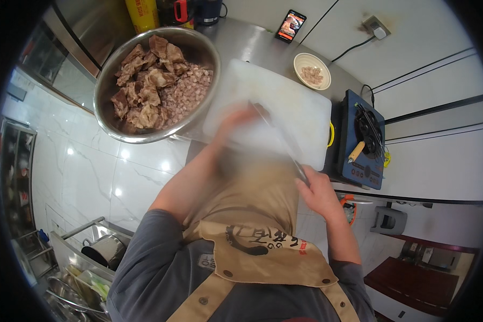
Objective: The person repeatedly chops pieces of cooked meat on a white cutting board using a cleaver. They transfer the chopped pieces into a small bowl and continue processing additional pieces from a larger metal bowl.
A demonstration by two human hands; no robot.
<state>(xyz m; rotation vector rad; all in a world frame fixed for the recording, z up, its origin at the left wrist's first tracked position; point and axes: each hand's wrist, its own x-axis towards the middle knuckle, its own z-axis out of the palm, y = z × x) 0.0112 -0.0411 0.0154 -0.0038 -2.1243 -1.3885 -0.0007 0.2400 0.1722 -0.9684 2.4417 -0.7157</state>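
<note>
In my right hand (316, 189) is the handle of a kitchen knife (283, 139), its blurred blade slanting up and left over a white cutting board (302, 108). My left hand (241, 118) is motion-blurred over the board, beside a small brownish piece, probably meat (264, 108), near the blade's tip. Whether the fingers touch that piece is unclear. Left of the board, a large steel bowl (213, 52) holds cooked-looking meat chunks (149, 88) and many small diced pieces (187, 90). A cream bowl (328, 76) with a few diced pieces stands beyond the board's far right edge.
A blue induction cooker (350, 120) carries a dark rack and a wooden-handled tool (357, 152). A phone (291, 26) leans against the wall near a plugged-in cable (354, 47). Behind the steel bowl stands a yellow container (142, 15). A shelf with pots (104, 249) is at lower left.
</note>
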